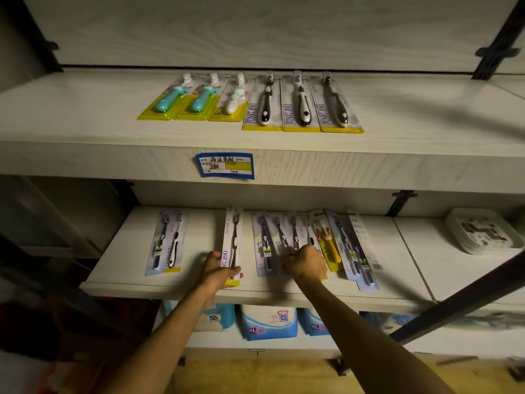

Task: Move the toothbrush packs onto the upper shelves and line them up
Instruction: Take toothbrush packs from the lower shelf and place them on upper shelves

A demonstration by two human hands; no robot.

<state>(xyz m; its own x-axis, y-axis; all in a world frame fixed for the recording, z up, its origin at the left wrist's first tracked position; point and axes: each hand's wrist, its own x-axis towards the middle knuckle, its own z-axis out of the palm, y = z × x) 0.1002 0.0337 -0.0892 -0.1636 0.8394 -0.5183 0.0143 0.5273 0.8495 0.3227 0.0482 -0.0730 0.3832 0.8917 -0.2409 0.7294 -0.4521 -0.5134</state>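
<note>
White-carded JING PAI toothbrush pack (pixel 233 245) sits in left hand (pixel 217 270), fingers wrapped round its lower end, long axis running front-to-back, head end pointing at the shelf back. Right hand (pixel 306 264) is clenched over the overlapped Nsmooth packs (pixel 279 240) on the lower shelf (pixel 199 288); whether it actually grips one, cannot tell. Upper shelf (pixel 85 123) lies straight above and beyond both hands, six packs lined there, bare board right of the last black-and-white pack (pixel 336 105). Right hand nearer that gap.

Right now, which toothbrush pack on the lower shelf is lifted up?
The JING PAI pack gripped by the left hand, standing tilted off the lower shelf; the others lie flat.
</note>
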